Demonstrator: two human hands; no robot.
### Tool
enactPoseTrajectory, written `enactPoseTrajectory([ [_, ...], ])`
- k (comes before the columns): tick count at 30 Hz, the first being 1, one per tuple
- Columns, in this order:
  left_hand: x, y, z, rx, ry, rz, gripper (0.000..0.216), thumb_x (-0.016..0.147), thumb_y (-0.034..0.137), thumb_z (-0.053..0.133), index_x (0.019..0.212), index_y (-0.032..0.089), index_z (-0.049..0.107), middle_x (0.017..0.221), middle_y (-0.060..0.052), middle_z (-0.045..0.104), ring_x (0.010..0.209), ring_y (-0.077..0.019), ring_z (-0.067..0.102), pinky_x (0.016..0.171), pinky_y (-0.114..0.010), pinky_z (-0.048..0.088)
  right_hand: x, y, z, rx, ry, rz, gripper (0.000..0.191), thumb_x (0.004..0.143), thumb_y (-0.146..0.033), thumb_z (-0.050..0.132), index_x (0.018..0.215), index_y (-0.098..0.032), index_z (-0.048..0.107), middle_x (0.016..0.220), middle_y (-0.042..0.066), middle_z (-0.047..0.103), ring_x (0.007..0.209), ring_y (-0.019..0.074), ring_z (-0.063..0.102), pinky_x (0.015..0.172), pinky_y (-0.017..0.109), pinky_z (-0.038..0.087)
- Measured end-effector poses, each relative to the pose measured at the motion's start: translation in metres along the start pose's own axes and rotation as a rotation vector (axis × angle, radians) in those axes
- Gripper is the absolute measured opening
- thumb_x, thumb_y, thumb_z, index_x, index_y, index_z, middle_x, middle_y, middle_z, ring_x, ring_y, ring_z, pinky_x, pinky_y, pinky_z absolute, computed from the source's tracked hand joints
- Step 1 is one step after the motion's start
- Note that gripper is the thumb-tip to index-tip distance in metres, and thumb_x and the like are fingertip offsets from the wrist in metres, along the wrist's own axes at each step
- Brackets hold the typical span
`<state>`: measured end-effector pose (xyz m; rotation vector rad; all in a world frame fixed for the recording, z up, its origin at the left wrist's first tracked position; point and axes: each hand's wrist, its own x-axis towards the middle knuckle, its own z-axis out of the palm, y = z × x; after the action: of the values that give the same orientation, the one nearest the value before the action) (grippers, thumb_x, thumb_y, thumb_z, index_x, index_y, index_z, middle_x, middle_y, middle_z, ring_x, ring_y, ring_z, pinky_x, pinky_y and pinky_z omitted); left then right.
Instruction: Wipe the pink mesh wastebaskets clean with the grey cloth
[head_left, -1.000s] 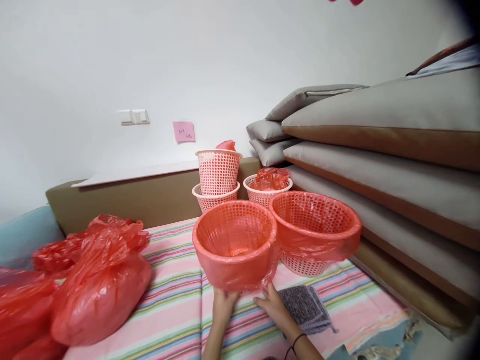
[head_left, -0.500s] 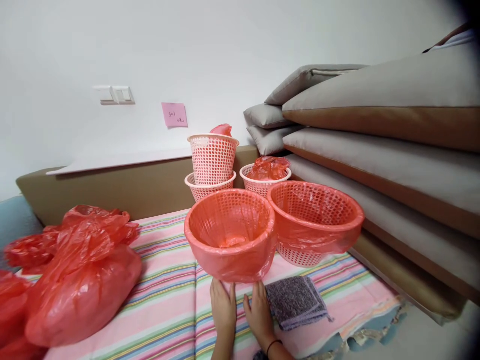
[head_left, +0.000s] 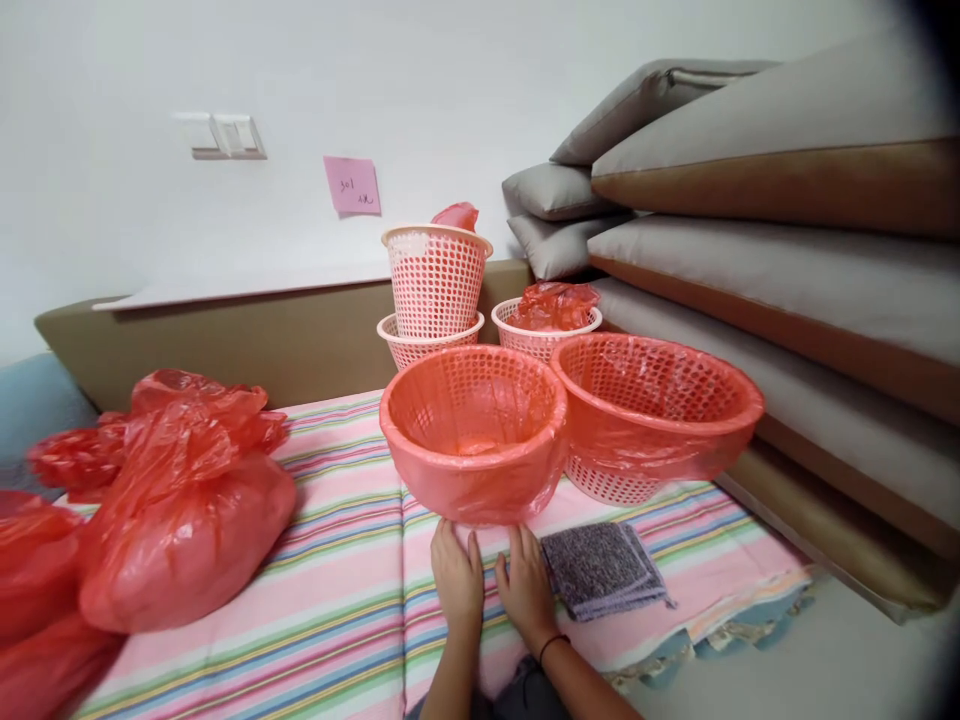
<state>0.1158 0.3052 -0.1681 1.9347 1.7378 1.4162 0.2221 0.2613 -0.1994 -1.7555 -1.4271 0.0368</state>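
Just in front of the left hand (head_left: pixel 456 575) and the right hand (head_left: pixel 525 585), which lie flat and spread side by side on the striped cover (head_left: pixel 337 570) with nothing pinched, stands the lined basket (head_left: pixel 474 432), its red plastic liner folded over the rim. I think the thin liner could slip off the rim or tear if the fingertips catch its loose lower edge, and the basket, touching the second lined basket (head_left: pixel 660 405), could push it or tip. Whether the fingertips touch the liner is hard to tell, and the red bags (head_left: pixel 180 520) are cut off at the left.
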Motion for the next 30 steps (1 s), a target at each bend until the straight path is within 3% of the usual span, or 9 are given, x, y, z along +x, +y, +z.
enactPoseTrajectory([
  [10, -0.002, -0.001, 0.001, 0.025, 0.004, 0.042, 0.041, 0.099, 0.026, 0.039, 0.135, 0.012, 0.052, 0.125, -0.018, 0.064, 0.119, -0.0328, 0.060, 0.102, -0.052, 0.048, 0.002, -0.003, -0.007, -0.034, 0.003, -0.047, 0.051, 0.090, -0.017, 0.044, 0.139, -0.010, 0.056, 0.140, 0.020, 0.059, 0.134, 0.0320, 0.052, 0.112, 0.054, 0.045],
  [30, -0.003, -0.003, 0.004, 0.036, 0.021, 0.079, 0.038, 0.095, 0.021, 0.040, 0.128, 0.012, 0.057, 0.126, -0.019, 0.064, 0.122, -0.0324, 0.059, 0.104, -0.052, 0.047, 0.005, -0.008, -0.016, -0.028, -0.003, -0.082, 0.052, 0.088, -0.014, 0.044, 0.139, -0.011, 0.056, 0.133, 0.017, 0.063, 0.132, 0.0293, 0.051, 0.112, 0.049, 0.046],
])
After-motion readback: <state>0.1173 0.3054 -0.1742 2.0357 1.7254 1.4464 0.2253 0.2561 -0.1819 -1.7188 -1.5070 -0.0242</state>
